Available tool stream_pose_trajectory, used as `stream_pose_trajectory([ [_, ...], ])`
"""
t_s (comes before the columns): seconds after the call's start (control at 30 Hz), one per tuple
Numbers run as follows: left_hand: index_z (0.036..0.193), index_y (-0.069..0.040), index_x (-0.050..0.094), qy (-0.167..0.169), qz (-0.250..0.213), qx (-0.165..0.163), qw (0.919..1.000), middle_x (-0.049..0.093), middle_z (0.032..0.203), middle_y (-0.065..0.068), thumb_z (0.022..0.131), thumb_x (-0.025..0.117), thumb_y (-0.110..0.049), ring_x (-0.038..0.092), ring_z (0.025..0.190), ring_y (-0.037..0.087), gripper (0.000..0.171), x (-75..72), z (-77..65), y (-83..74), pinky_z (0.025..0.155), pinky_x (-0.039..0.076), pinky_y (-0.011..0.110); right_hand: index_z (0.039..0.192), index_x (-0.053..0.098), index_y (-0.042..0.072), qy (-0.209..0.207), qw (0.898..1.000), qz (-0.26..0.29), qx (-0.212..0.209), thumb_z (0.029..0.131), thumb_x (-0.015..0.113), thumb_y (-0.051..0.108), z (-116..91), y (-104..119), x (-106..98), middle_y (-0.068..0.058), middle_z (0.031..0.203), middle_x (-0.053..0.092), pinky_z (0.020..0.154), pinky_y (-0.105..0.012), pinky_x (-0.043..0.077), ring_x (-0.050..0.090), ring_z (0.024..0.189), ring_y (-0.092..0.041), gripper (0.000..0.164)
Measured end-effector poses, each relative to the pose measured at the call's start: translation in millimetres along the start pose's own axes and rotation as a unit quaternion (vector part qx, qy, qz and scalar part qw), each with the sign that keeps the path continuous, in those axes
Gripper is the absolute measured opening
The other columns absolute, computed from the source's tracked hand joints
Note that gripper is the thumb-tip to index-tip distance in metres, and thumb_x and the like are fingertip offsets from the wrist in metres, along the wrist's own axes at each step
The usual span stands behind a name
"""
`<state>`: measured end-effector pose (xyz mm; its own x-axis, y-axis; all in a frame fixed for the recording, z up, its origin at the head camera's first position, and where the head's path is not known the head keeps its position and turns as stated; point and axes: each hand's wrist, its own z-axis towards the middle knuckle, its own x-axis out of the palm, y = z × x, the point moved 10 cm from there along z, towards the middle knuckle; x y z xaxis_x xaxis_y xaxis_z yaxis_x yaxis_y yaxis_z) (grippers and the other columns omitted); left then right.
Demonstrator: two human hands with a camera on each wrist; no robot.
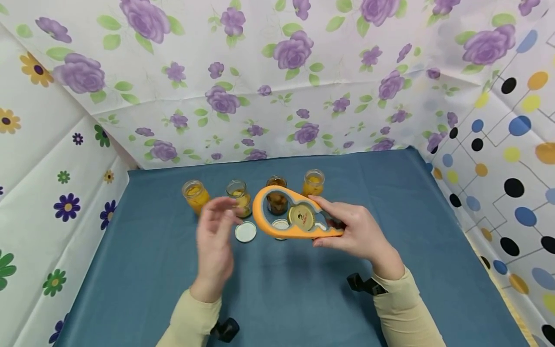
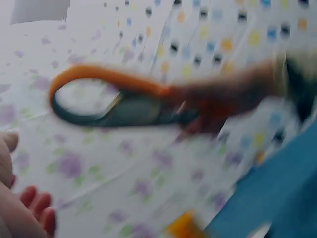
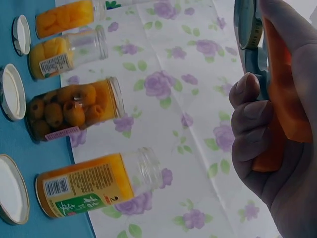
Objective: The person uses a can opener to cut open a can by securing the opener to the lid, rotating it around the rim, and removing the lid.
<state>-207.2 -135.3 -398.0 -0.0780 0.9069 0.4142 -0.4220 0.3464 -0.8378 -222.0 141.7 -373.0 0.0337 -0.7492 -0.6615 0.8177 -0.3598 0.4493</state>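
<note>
My right hand grips the handles of an orange and grey jar opener, raised over the table. A gold jar lid sits between the opener's grey inner jaws. In the right wrist view my fingers curl round the orange handles. To the left, my left hand is lifted with loosely bent fingers and holds nothing, its fingertips overlapping a jar of yellow fruit. Behind the opener stands a jar of dark round fruit, partly hidden in the head view.
Lidless jars of orange-yellow fruit stand at the far left and right of the row. White-lined lids lie before the jars, one in plain sight, others partly behind the opener. Floral cloth hangs behind the blue tabletop.
</note>
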Motion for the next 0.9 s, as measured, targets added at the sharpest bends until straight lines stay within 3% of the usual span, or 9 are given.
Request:
stream_pose_trajectory([
  [0.03,0.134,-0.003,0.060,0.037,-0.004,-0.047,0.9982,0.065,0.123,0.011,0.111,0.058,-0.007,0.067,0.106,0.022,0.023,14.5,-4.8,11.4,0.091,0.055,0.031,0.156,0.058,0.013,0.001,1.000,0.001,-0.005,0.089,0.072,0.069,0,1,1,0.011,0.080,0.056,0.057,-0.019,0.039,0.046,0.066,-0.003,0.089],
  [0.1,0.139,-0.005,0.058,0.097,-0.026,-0.147,0.9840,0.064,0.128,0.009,0.113,0.058,-0.021,0.065,0.108,0.021,0.030,39.7,-16.6,35.5,0.097,0.054,0.033,0.156,0.058,0.013,0.006,1.000,0.002,-0.009,0.088,0.072,0.070,1,2,4,0.012,0.081,0.058,0.058,-0.018,0.040,0.048,0.067,-0.002,0.090],
  [0.2,0.147,-0.006,0.053,0.173,-0.071,-0.264,0.9462,0.062,0.133,0.007,0.112,0.059,-0.041,0.061,0.111,0.020,0.050,69.7,-36.8,62.1,0.103,0.049,0.037,0.156,0.058,0.014,0.013,1.000,0.005,-0.011,0.088,0.073,0.070,2,3,7,0.012,0.082,0.059,0.058,-0.019,0.041,0.048,0.067,-0.002,0.090],
  [0.3,0.151,-0.007,0.050,0.206,-0.122,-0.336,0.9108,0.062,0.135,0.005,0.109,0.059,-0.052,0.061,0.115,0.017,0.062,84.3,-51.9,76.1,0.105,0.048,0.038,0.157,0.057,0.015,0.021,1.000,0.008,-0.010,0.088,0.074,0.069,3,3,11,0.012,0.082,0.058,0.057,-0.020,0.041,0.047,0.066,-0.002,0.089],
  [0.4,0.158,-0.008,0.045,0.223,-0.164,-0.368,0.8878,0.060,0.145,0.006,0.109,0.056,-0.055,0.062,0.128,0.019,0.069,90.3,-60.3,80.3,0.115,0.046,0.041,0.157,0.057,0.015,0.025,1.000,0.010,-0.008,0.089,0.073,0.069,2,3,14,0.011,0.081,0.058,0.057,-0.020,0.041,0.046,0.066,-0.001,0.088],
  [0.53,0.163,-0.009,0.037,0.235,-0.208,-0.378,0.8710,0.056,0.154,0.009,0.112,0.052,-0.051,0.058,0.139,0.022,0.068,94.8,-63.8,79.8,0.122,0.040,0.046,0.157,0.057,0.017,0.030,0.999,0.004,-0.011,0.089,0.070,0.071,0,3,15,0.012,0.079,0.056,0.056,-0.020,0.040,0.045,0.065,-0.001,0.088],
  [0.77,0.161,-0.010,0.040,0.236,-0.250,-0.391,0.8541,0.059,0.150,0.005,0.109,0.060,-0.050,0.059,0.137,0.019,0.069,98.1,-65.6,82.0,0.120,0.042,0.041,0.157,0.057,0.017,0.044,0.999,0.012,-0.015,0.089,0.071,0.071,-1,4,15,0.015,0.081,0.055,0.056,-0.019,0.041,0.045,0.066,0.001,0.088],
  [0.9,0.162,-0.010,0.043,0.247,-0.269,-0.387,0.8468,0.057,0.153,0.007,0.110,0.060,-0.047,0.057,0.141,0.021,0.066,102.4,-66.5,82.2,0.122,0.039,0.043,0.157,0.058,0.017,0.049,0.998,0.022,-0.015,0.088,0.074,0.070,-2,4,15,0.012,0.088,0.064,0.060,-0.020,0.044,0.052,0.069,-0.002,0.088],
])
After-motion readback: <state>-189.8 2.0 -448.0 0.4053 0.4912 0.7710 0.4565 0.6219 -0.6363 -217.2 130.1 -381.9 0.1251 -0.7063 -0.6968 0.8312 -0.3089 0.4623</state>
